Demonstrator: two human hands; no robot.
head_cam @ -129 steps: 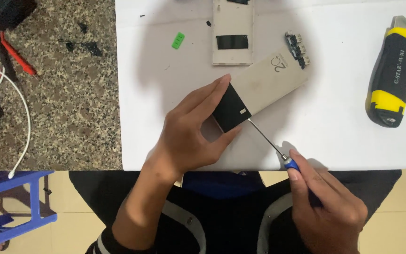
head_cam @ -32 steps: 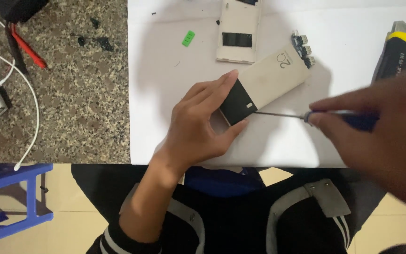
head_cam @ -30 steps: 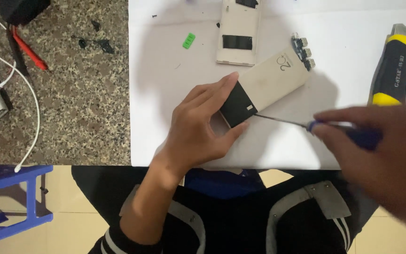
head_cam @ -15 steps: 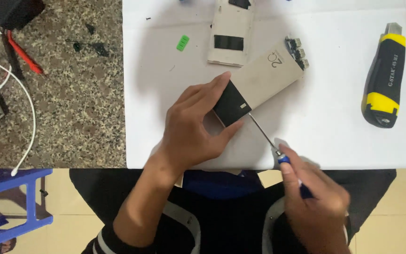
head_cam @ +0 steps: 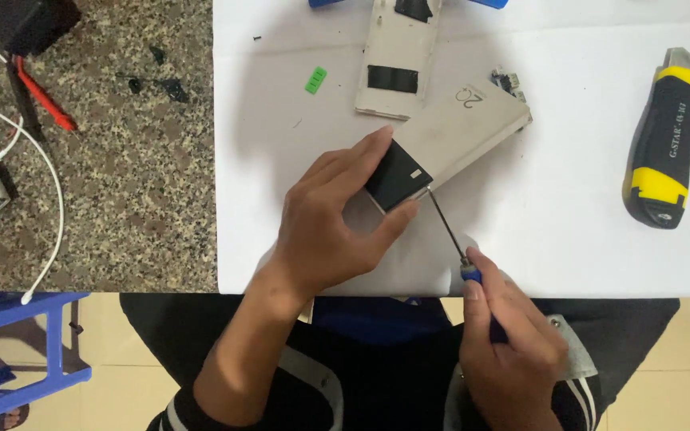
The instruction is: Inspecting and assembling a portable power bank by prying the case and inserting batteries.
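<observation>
On the far left, a white cable is trailing over the speckled counter beside a red-handled tool, all well apart from the work. On the white sheet a small green chip is lying near a pale casing panel. The left hand is pinning down the slab, a flat beige pack with a black end, lying slantwise near the sheet's middle; its fingers are curling over the black end, thumb pressing the near edge. The slab looks stiff, thin and fairly light, with a smooth skin that is probably slippery, so holding it flat by the edges, as this hand is doing, seems the safest grip; its face should not be bent or pierced. The right hand is clenching the blue handle of a screwdriver, whose thin shaft is touching the slab's black corner. A small connector board is sitting at the slab's far end. Further right, a yellow-and-black knife is lying apart, untouched.
</observation>
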